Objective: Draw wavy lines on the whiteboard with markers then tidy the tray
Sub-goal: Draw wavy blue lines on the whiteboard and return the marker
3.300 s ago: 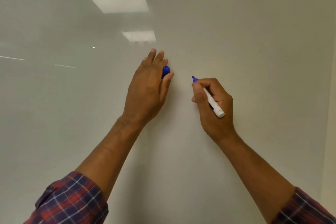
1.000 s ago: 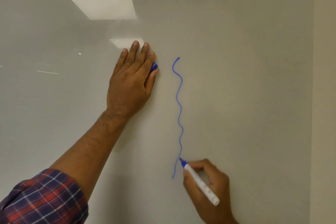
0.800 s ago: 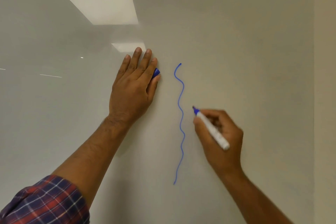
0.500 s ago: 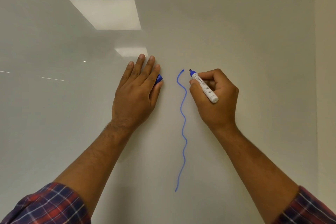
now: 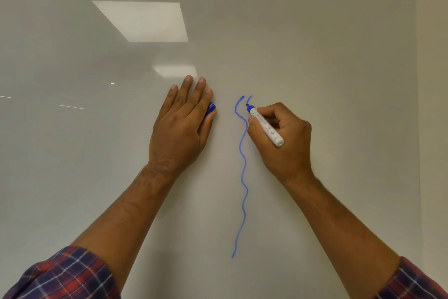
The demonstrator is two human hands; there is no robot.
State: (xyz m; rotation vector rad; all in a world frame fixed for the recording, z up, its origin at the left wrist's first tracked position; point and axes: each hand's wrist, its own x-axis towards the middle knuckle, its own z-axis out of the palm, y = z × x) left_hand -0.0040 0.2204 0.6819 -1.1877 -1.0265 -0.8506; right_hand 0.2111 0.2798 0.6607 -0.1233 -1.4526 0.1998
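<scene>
The whiteboard (image 5: 339, 80) fills the view. One blue wavy line (image 5: 243, 177) runs down it from top to bottom. My right hand (image 5: 282, 138) grips a white marker (image 5: 265, 126) with a blue tip, and the tip touches the board just right of the line's top, where a short second blue stroke (image 5: 249, 99) begins. My left hand (image 5: 181, 126) lies flat against the board to the left of the line, pinning the blue marker cap (image 5: 211, 108) between thumb and forefinger. No tray is in view.
Ceiling lights reflect as bright patches (image 5: 143, 21) on the glossy board above my left hand. The board's right edge (image 5: 415, 129) meets a plain wall strip at the far right. Plaid sleeves cover both forearms at the bottom corners.
My right hand drew the long wavy line downward, rose back to its top, and has now set the tip down and started a short second stroke. My left hand stayed put.
</scene>
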